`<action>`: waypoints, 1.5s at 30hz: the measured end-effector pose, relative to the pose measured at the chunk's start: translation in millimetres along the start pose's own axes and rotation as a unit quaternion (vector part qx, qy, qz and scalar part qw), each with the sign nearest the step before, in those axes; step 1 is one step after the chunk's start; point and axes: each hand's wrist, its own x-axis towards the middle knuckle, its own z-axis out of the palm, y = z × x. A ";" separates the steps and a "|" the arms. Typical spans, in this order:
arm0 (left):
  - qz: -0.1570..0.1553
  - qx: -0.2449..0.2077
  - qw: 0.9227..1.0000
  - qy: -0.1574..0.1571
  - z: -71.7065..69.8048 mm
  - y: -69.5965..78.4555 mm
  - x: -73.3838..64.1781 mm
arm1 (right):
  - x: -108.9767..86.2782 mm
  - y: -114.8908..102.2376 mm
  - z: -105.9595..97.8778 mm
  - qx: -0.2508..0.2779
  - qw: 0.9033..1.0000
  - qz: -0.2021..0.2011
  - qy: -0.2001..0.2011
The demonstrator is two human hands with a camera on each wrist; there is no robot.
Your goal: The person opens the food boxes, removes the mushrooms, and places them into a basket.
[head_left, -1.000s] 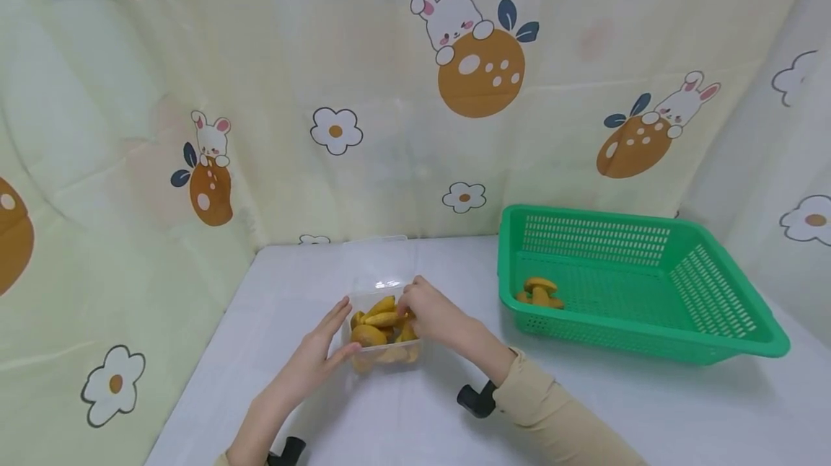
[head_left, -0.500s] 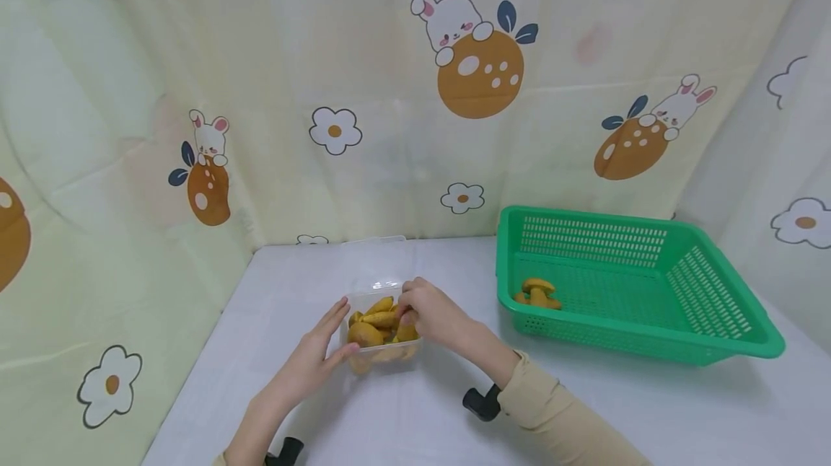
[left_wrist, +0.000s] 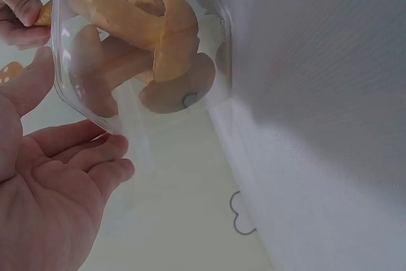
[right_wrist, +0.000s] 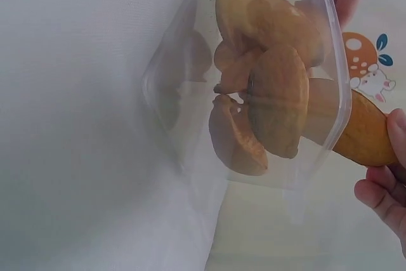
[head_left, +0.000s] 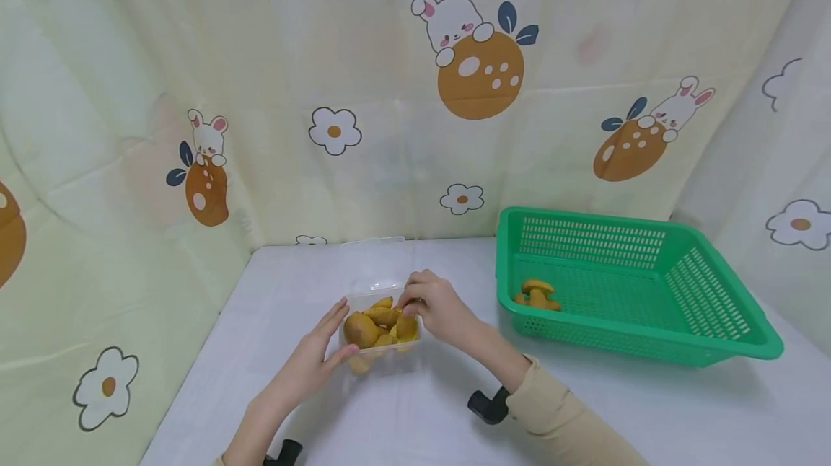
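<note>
In the head view, a clear plastic container (head_left: 389, 361) with several brown-yellow mushrooms (head_left: 361, 330) stands on the table. Its lid part is folded back behind it. My left hand (head_left: 316, 355) is at its left side, fingers extended along the wall and thumb at the front rim. Through the clear wall, the left wrist view shows mushrooms (left_wrist: 127, 20) piled inside. My right hand (head_left: 436, 305), at the right rim, pinches a mushroom. The right wrist view shows this mushroom (right_wrist: 365, 132) sticking out over the rim between thumb and fingers, its other end inside the container.
A green perforated basket (head_left: 610, 340) stands to the right, with a few mushrooms (head_left: 537, 294) in its near left corner. White cloth (head_left: 292, 293) covers the table. A printed curtain (head_left: 389, 163) hangs behind it.
My right hand has risen slightly at the right rim. The mushrooms in the container have shifted, with a round cap now higher at the left. My left hand stays about where it was.
</note>
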 end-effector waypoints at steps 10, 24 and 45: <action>0.000 -0.003 1.000 0.002 1.6 1.0 -1.0 | -4.7 -2.7 -5.5 0.014 0.998 -0.037 0.049; -0.006 -0.014 1.000 -0.004 3.7 -0.6 -2.8 | -20.7 14.1 -40.2 0.041 0.979 0.004 0.200; -0.013 -0.004 1.000 0.002 1.1 2.9 -0.7 | -97.7 86.6 -128.5 -0.140 0.901 0.202 0.357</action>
